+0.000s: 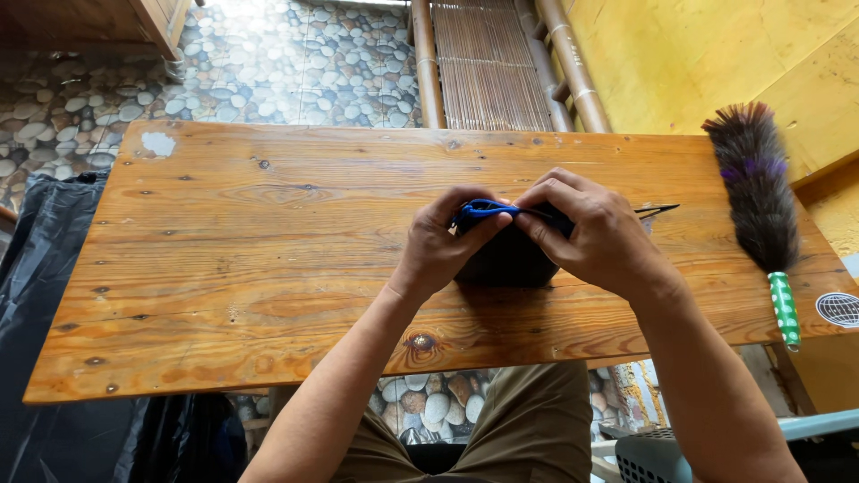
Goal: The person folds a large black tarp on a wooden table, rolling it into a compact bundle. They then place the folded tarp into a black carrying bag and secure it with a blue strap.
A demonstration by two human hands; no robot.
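Both hands' grip clamped: left hand (441, 240) steadies dark pouch (510, 261) on bench (268, 259), right hand (598, 231) pinches blue strap (483, 210) taut.

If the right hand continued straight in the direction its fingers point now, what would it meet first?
The right hand points left, toward the left hand. It would probably meet the blue strap both hands pinch, then the left hand's fingertips, which look almost in contact already.

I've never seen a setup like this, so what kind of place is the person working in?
Probably a home porch or small workshop: a plain wooden table over a pebble-patterned floor, a bamboo frame behind, and a feather duster lying at the table's right end.
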